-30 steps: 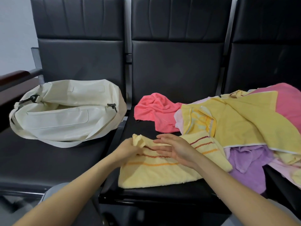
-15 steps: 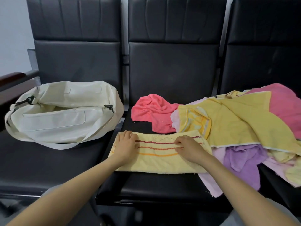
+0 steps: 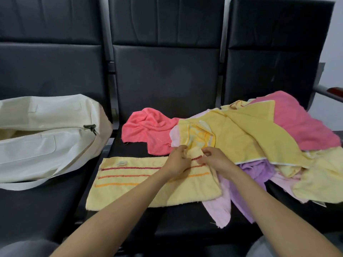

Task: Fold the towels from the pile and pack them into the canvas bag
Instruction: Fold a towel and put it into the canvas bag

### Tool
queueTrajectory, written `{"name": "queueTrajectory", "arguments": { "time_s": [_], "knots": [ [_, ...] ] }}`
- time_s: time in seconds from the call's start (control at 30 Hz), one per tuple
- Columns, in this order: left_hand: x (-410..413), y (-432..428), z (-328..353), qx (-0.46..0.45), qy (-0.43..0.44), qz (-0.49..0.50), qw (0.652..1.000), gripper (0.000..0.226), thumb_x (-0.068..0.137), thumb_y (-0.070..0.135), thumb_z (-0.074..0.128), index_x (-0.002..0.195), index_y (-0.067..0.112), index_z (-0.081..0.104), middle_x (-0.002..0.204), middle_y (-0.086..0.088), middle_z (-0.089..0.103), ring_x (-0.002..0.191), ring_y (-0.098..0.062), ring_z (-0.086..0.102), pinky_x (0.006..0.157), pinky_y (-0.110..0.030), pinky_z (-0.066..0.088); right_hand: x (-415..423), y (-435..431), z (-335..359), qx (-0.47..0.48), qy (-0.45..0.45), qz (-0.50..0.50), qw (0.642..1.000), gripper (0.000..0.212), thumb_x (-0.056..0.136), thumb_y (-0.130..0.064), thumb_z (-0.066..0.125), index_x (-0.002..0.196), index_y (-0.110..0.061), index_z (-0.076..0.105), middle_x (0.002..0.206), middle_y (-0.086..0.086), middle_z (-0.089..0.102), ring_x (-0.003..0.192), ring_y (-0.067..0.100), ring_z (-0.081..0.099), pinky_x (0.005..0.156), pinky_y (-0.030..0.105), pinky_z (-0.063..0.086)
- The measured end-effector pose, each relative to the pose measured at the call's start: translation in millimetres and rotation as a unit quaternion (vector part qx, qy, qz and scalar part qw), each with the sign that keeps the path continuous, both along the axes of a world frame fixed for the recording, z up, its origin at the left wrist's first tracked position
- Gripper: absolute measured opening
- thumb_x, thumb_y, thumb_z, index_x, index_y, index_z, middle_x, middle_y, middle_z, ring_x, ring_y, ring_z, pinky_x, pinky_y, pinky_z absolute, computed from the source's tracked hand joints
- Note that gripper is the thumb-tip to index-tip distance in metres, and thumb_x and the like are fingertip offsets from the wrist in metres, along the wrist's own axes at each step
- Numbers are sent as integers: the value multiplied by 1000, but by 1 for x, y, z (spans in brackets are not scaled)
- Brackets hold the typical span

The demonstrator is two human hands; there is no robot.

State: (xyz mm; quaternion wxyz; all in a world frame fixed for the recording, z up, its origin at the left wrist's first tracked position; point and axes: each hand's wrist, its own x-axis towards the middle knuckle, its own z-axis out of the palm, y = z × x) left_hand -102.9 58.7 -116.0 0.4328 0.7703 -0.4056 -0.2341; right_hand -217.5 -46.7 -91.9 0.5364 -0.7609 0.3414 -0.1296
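A pale yellow towel [image 3: 130, 184] with red and orange stripes lies folded lengthwise on the middle seat. My left hand [image 3: 177, 161] and my right hand [image 3: 213, 160] both pinch its far right corner and lift it a little off the seat. To the right sits the pile: a big yellow towel [image 3: 241, 138], a pink towel [image 3: 304, 125], a purple towel [image 3: 256, 171] and a pale pink towel [image 3: 219, 210]. A coral towel [image 3: 150, 128] lies crumpled behind the striped one. The cream canvas bag [image 3: 46, 138] rests on the left seat, its top opening partly agape.
Three black padded seats [image 3: 167, 80] stand in a row with metal posts between the backs. An armrest [image 3: 332, 93] sticks out at the far right. The bag's strap [image 3: 33, 184] trails over the left seat toward the front edge.
The striped towel now lies flat and folded lengthwise. My left hand has crossed from its left end to the right end, where both hands lift the corner.
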Motion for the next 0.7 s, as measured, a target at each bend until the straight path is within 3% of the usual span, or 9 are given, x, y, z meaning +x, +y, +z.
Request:
{"name": "queueTrajectory", "arguments": {
  "time_s": [0.07, 0.13, 0.2, 0.3, 0.4, 0.47, 0.53, 0.63, 0.7],
  "knots": [
    [0, -2, 5, -8, 77, -46, 996, 60, 80, 5, 66, 134, 19, 45, 106, -3, 58, 86, -14, 56, 69, -22, 45, -3, -4, 7, 51, -24, 56, 997, 26, 83, 5, 66, 105, -10, 66, 89, 4, 64, 81, 16, 61, 70, 21, 48],
    [4, 1, 1, -29, 87, -78, 993, 35, 74, 2, 69, 106, 13, 60, 80, -1, 58, 66, -9, 51, 59, -24, 42, -7, -7, 14, 128, -37, 110, 985, 19, 89, 4, 59, 97, -9, 70, 88, 5, 68, 78, 13, 64, 68, 22, 51],
    [9, 6, -8, -53, 85, -58, 993, 20, 75, -4, 67, 85, 11, 60, 68, 1, 55, 55, -4, 47, 55, -25, 39, -9, -9, 14, 174, -44, 94, 979, 19, 91, 8, 54, 94, -6, 66, 91, 9, 66, 75, 15, 65, 66, 26, 56],
    [9, 15, -18, -75, 113, -45, 990, 30, 72, -6, 73, 95, 5, 57, 75, 5, 62, 59, -3, 53, 56, -21, 42, -11, -8, 2, 67, 16, 111, 991, 19, 85, 4, 65, 99, -9, 62, 99, 7, 60, 72, 11, 61, 64, 22, 51],
    [8, 22, -20, -87, 124, -60, 987, 44, 67, 1, 80, 101, 6, 52, 102, 4, 66, 82, -7, 61, 70, -23, 50, -11, 2, -3, 13, 34, 135, 990, 29, 79, -7, 77, 104, -12, 62, 96, 0, 59, 74, 6, 57, 65, 18, 46],
    [9, 25, -23, -90, 105, -72, 988, 43, 69, 5, 80, 100, 11, 52, 109, 0, 65, 88, -7, 60, 78, -24, 50, -8, 6, -6, -94, 41, 134, 986, 31, 78, -14, 78, 103, -16, 60, 91, -3, 57, 67, 4, 52, 65, 19, 42],
    [9, 27, -24, -97, 98, -78, 987, 37, 71, 9, 76, 98, 15, 52, 107, -5, 64, 84, -9, 58, 77, -28, 48, -5, 10, -10, -206, 40, 149, 966, 25, 82, -16, 72, 102, -20, 58, 87, -4, 55, 63, 2, 47, 61, 20, 38],
    [9, 28, -25, -99, 96, -82, 987, 28, 78, 5, 73, 95, 14, 52, 93, -1, 61, 76, -8, 53, 72, -26, 43, -6, 10, -9, -264, 56, 220, 937, 37, 84, -11, 62, 118, -22, 52, 106, -5, 50, 79, 3, 52, 66, 19, 43],
    [9, 27, -24, -89, 86, -83, 989, 25, 81, 5, 70, 97, 12, 53, 92, -1, 61, 76, -9, 52, 72, -26, 42, -7, 9, -9, -337, 112, 236, 905, 41, 87, -9, 56, 126, -21, 47, 114, -3, 48, 90, 15, 55, 72, 33, 48]
  ]
}}
